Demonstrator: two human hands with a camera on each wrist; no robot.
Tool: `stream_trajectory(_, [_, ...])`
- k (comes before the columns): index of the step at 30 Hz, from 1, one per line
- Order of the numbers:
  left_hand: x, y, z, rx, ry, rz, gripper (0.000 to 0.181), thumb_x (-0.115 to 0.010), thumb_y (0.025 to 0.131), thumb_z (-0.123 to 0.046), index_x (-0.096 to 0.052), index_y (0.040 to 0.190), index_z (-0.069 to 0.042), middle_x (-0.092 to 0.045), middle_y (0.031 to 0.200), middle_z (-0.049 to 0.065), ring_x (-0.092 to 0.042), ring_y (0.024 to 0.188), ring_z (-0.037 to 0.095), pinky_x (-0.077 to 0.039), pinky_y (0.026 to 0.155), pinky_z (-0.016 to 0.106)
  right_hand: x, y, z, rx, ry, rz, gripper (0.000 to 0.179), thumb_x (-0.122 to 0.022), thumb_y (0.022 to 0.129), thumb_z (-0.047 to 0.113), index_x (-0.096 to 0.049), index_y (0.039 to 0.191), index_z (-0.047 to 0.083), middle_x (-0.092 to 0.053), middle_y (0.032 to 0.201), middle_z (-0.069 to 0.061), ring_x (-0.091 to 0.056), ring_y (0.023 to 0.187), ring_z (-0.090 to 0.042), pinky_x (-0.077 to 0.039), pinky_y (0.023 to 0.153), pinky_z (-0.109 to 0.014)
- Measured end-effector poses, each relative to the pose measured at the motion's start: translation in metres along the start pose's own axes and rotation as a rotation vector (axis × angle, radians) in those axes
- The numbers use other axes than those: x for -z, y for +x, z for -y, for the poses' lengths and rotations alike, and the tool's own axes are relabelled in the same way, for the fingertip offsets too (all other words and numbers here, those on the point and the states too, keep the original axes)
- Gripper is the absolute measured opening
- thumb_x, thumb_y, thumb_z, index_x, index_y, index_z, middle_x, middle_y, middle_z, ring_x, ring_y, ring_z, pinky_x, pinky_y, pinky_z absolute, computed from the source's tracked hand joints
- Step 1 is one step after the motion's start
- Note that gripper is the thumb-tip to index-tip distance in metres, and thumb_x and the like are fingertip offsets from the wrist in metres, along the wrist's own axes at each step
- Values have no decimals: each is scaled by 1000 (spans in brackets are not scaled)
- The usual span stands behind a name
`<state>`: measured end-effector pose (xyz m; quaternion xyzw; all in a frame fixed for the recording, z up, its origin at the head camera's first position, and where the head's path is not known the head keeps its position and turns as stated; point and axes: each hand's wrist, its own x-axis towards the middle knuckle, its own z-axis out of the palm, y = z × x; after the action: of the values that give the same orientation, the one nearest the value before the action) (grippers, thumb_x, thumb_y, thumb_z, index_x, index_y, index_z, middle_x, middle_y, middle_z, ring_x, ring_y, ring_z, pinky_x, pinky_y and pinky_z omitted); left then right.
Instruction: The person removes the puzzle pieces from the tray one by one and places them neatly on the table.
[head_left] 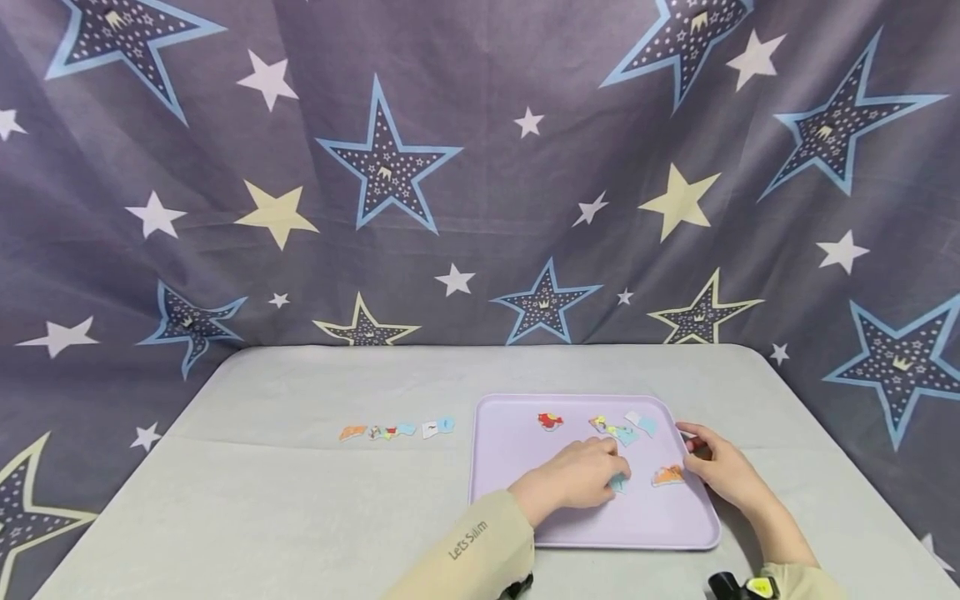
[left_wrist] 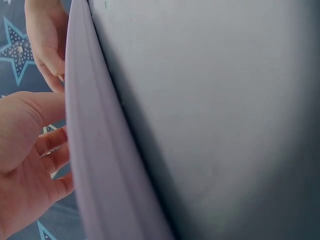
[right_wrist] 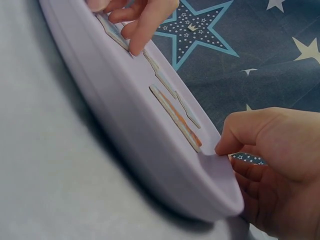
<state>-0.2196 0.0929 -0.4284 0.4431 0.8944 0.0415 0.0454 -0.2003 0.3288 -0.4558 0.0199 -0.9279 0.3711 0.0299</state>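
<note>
A lilac tray (head_left: 517,408) lies on the table's right half with several flat printed puzzle pieces in it. My left hand (head_left: 579,473) reaches over it, fingers bent down around a light blue puzzle piece (head_left: 618,483). In the right wrist view, the thumb and fingers meet that piece's edges near the tray floor. My right hand (head_left: 723,468) grips the tray's right rim, thumb over the edge and fingers outside. Close to it lies an orange piece (head_left: 667,476). A red piece (head_left: 550,422), a yellow and blue piece (head_left: 613,429) and a white and blue piece (head_left: 641,422) lie farther back.
Left of the tray, a row of puzzle pieces lies on the pale table (head_left: 262,492): an orange one (head_left: 352,432), a multicoloured group (head_left: 392,432) and a white and blue pair (head_left: 438,427). A star-patterned curtain (head_left: 480,208) hangs behind the table.
</note>
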Motion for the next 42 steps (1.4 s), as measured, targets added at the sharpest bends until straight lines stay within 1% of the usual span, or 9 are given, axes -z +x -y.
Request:
stream_trajectory(3, [0, 0, -1, 16, -4, 10, 29, -65, 82, -27, -61, 111, -29, -50, 101, -12, -48, 94, 4, -40, 75, 18, 0, 0, 0, 0, 14, 4, 49, -55, 77, 2, -45, 125, -6, -50, 92, -9, -42, 70, -6, -38, 58, -20])
stream_trajectory(6, [0, 0, -2, 23, -2, 6, 28, -65, 82, -27, -62, 109, -28, -50, 99, -11, -49, 94, 4, -41, 76, 19, 0, -1, 1, 0, 32, 9, 49, -56, 78, 1, -45, 125, -6, -50, 92, -10, -41, 68, -5, -37, 56, -20])
stream_trajectory(9, [-1, 1, -1, 16, 13, -5, 28, -66, 82, -27, -61, 110, -26, -51, 100, -11, -50, 94, 5, -41, 78, 19, 0, -2, 1, 3, 49, 14, 49, -56, 78, 1, -44, 125, -7, -50, 92, -11, -41, 67, -5, -37, 53, -21])
stream_trajectory(14, [-4, 2, 1, 5, 16, -6, 27, -65, 82, -26, -62, 109, -24, -51, 99, -10, -50, 94, 5, -40, 84, 18, 0, -2, 0, 8, 42, 8, 49, -56, 78, 1, -44, 125, -7, -50, 92, -11, -41, 68, -5, -37, 54, -21])
stream_trajectory(20, [-5, 2, 2, -2, -1, -17, 25, -66, 82, -23, -63, 106, -24, -51, 95, -10, -49, 88, 4, -39, 80, 16, 0, -2, 0, 1, 30, 10, 49, -56, 78, 1, -45, 125, -6, -50, 92, -10, -41, 69, -5, -37, 56, -20])
stream_trajectory(27, [-4, 1, 3, -27, -2, -54, 22, -67, 80, -21, -63, 101, -22, -52, 93, -10, -49, 85, 4, -38, 84, 15, 1, -3, 2, -1, 33, 9, 50, -56, 78, 1, -44, 126, -7, -51, 92, -11, -41, 69, -6, -37, 56, -21])
stream_trajectory(36, [-3, -1, 4, -29, -29, -80, 23, -68, 76, -18, -62, 98, -20, -53, 90, -9, -49, 79, 3, -40, 77, 15, 1, -1, 1, 8, 8, 5, 49, -56, 78, 1, -44, 125, -7, -51, 92, -10, -43, 72, -8, -38, 60, -20])
stream_trajectory(42, [-3, -4, 5, -10, -44, -64, 26, -69, 74, -18, -61, 99, -21, -52, 87, -9, -48, 78, 4, -39, 72, 16, 0, -2, 1, 7, 15, 2, 49, -56, 79, 1, -44, 125, -7, -51, 92, -10, -43, 71, -7, -38, 60, -20])
